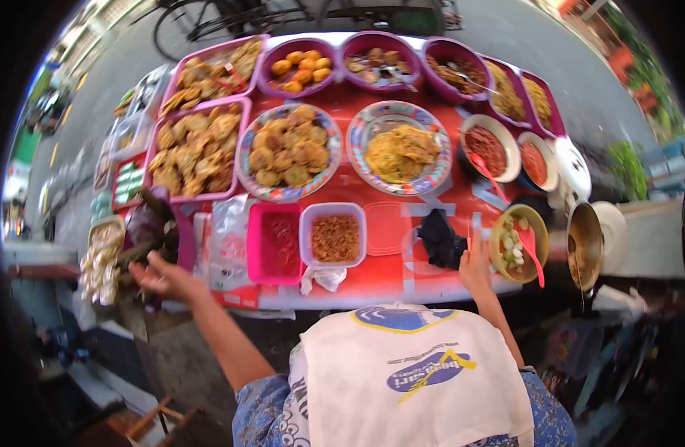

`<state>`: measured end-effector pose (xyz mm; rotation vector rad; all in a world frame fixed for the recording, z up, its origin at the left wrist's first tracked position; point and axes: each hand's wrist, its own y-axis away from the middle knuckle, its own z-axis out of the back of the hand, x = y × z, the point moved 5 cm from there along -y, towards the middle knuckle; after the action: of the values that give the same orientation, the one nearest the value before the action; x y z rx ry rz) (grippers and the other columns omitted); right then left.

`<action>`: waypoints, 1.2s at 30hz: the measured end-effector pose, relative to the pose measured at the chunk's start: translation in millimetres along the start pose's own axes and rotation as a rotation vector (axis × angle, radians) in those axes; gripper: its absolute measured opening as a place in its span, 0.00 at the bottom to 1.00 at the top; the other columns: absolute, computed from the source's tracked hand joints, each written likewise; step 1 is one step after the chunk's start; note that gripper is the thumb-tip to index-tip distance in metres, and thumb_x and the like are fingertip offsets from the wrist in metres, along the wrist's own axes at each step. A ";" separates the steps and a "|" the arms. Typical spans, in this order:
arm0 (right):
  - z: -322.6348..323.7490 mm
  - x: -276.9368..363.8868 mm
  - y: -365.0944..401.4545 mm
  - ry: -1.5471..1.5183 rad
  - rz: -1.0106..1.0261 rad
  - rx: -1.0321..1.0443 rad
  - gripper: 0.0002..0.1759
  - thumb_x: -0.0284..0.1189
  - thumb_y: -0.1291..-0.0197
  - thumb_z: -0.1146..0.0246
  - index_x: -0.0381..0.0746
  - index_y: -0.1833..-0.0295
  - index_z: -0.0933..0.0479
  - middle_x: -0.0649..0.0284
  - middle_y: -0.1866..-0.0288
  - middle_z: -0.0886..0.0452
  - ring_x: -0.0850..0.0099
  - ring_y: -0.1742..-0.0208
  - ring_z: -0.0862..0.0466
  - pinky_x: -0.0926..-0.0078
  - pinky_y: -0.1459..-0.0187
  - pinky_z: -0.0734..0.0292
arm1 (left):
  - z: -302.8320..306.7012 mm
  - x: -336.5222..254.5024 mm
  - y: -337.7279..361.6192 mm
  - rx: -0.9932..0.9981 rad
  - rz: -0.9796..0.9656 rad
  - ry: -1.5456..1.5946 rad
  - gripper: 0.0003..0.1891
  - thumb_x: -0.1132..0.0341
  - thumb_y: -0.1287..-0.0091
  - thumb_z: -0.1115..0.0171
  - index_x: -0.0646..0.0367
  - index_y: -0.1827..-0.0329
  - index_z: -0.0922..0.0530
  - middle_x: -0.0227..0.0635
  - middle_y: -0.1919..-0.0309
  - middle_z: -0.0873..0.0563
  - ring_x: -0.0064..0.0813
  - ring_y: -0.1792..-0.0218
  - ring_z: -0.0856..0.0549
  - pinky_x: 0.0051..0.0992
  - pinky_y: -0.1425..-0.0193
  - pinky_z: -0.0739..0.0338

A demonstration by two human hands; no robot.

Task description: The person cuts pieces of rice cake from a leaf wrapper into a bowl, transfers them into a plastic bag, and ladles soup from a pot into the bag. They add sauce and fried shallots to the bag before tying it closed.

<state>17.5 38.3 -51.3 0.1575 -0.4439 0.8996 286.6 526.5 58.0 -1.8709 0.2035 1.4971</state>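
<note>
My left hand (162, 277) is palm up with its fingers spread, holding nothing. It hovers beside a purple basket (185, 237) with dark leaf-wrapped bundles, close to a container of clear-wrapped packets (101, 262). At the table's near right edge, my right hand (474, 267) has its fingers stretched out, and no object shows in it. It lies between a crumpled black cloth or bag (440, 238) and a bowl of cut pickles (512, 251) with a pink spoon (531, 244) in it. A white printed apron (424, 372) covers my front.
On the red-covered table stand plates of round fritters (289, 147) and omelettes (402, 153), a pink tray of fried pieces (197, 153), a tub of brown flakes (334, 238), and a bowl of red sambal (485, 151). A metal pan (584, 246) sits at the right. A bicycle (231, 26) stands beyond.
</note>
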 end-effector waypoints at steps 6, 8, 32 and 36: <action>-2.1 46.7 -3.8 0.065 0.247 0.206 0.34 0.28 0.49 0.42 0.43 0.35 0.45 0.48 0.49 0.35 0.50 0.51 0.30 0.57 0.54 0.31 | -33.6 -85.5 202.1 1.008 -0.422 0.154 0.11 0.71 0.40 0.49 0.63 0.55 0.31 0.39 0.62 0.27 0.35 0.58 0.28 0.31 0.56 0.31; -27.5 35.9 -4.7 0.039 0.181 0.235 0.28 0.28 0.53 0.38 0.42 0.45 0.38 0.51 0.54 0.34 0.50 0.55 0.28 0.57 0.57 0.30 | -59.7 -110.0 282.9 1.582 -0.148 0.311 0.24 0.76 0.46 0.45 0.60 0.42 0.33 0.41 0.62 0.27 0.34 0.62 0.27 0.26 0.59 0.30; -1.4 42.5 -24.6 -0.072 0.498 0.243 0.19 0.19 0.54 0.46 0.35 0.52 0.30 0.53 0.55 0.30 0.57 0.54 0.27 0.68 0.52 0.31 | 32.7 55.8 92.8 0.387 -0.095 -0.930 0.06 0.64 0.44 0.43 0.55 0.70 0.20 0.36 0.64 0.21 0.41 0.57 0.25 0.35 0.52 0.30; 17.1 126.4 -40.1 -0.162 0.363 0.365 0.16 0.19 0.50 0.48 0.34 0.52 0.30 0.53 0.56 0.29 0.57 0.54 0.27 0.70 0.56 0.30 | 36.5 112.2 81.5 0.626 -0.074 -1.038 0.04 0.61 0.49 0.38 0.44 0.70 0.18 0.32 0.62 0.23 0.38 0.55 0.27 0.36 0.51 0.32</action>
<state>111.8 99.2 21.3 0.4979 -0.4627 1.3280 249.6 523.6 -80.5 -0.4924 0.0816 1.8687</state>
